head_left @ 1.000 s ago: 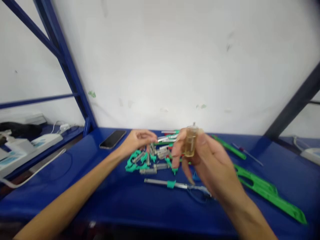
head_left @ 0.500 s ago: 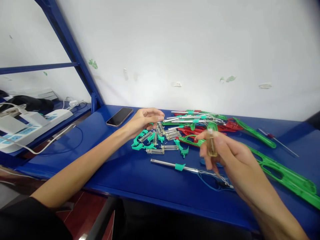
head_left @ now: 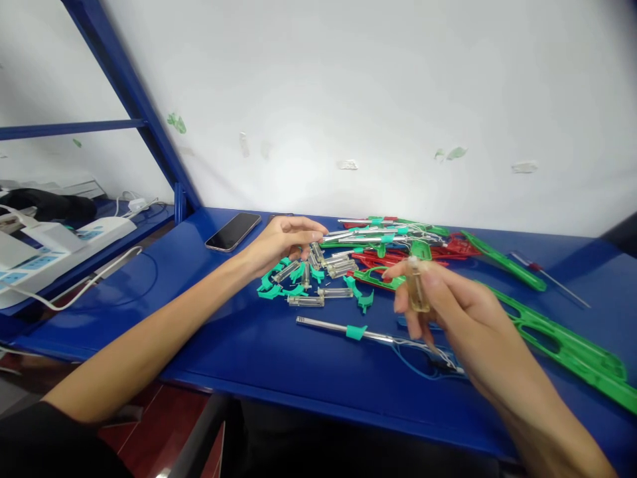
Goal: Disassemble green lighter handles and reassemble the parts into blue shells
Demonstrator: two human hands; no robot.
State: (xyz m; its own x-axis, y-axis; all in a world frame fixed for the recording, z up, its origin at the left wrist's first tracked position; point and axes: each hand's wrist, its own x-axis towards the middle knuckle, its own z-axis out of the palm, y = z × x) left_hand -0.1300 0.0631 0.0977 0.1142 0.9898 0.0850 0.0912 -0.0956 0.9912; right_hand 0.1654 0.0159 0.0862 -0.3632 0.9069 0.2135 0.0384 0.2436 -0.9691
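My right hand (head_left: 448, 292) pinches a small clear fuel tank (head_left: 417, 287) between thumb and forefinger, holding it upright above the table. Amber liquid tints the tank. My left hand (head_left: 288, 240) is closed at thumb and forefinger, at the back by the ends of several metal lighter tubes (head_left: 353, 234); what its fingertips hold, if anything, I cannot make out. Below it lie more clear fuel tanks (head_left: 305, 301) among curved teal trigger pieces (head_left: 365, 300). One lighter tube (head_left: 326, 324) with a teal trigger and wires lies nearer the front, its wired end partly behind my right hand.
Long green casing halves (head_left: 562, 345) stretch along the right, with red casings (head_left: 460, 245) at the back. A thin metal rod (head_left: 557, 282) lies far right. A phone (head_left: 233, 232) is at the back left. The power strip (head_left: 74, 245) with white cables sits left.
The whole view has shifted slightly, so things appear a little further left. Both hands keep nearly the same pose, and the fuel tank is still in my right hand.
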